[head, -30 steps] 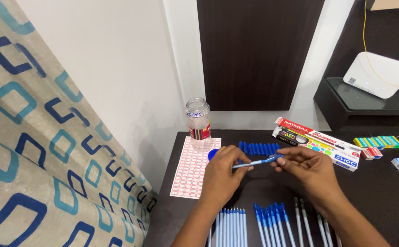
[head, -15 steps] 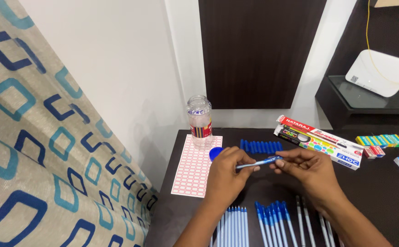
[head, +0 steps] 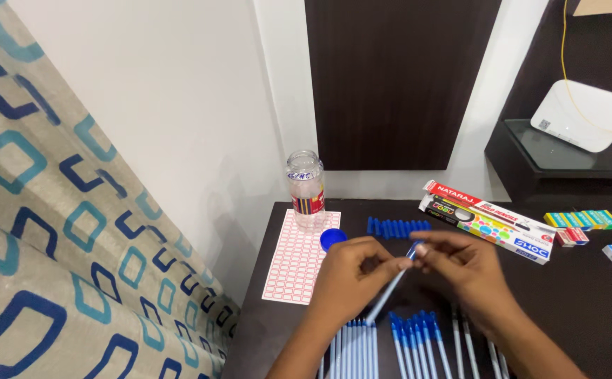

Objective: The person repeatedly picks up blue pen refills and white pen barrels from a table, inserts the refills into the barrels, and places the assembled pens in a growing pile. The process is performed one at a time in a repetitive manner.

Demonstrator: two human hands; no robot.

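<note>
Pale-blue plastic pen (head: pixel 389 288) slants above the dark counter (head: pixel 587 295), left hand (head: pixel 351 277) and right hand (head: pixel 460 270) fingers pinching its capped upper end.

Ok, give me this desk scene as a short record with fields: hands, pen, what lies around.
left hand: grips the pen barrel
right hand: fingertips at the pen's blue upper end
pen tilt: slanted, lower end toward the person
near edge: rows of pens
behind hands: loose blue caps, blue lid
left side: sticker sheet, clear bottle
</note>
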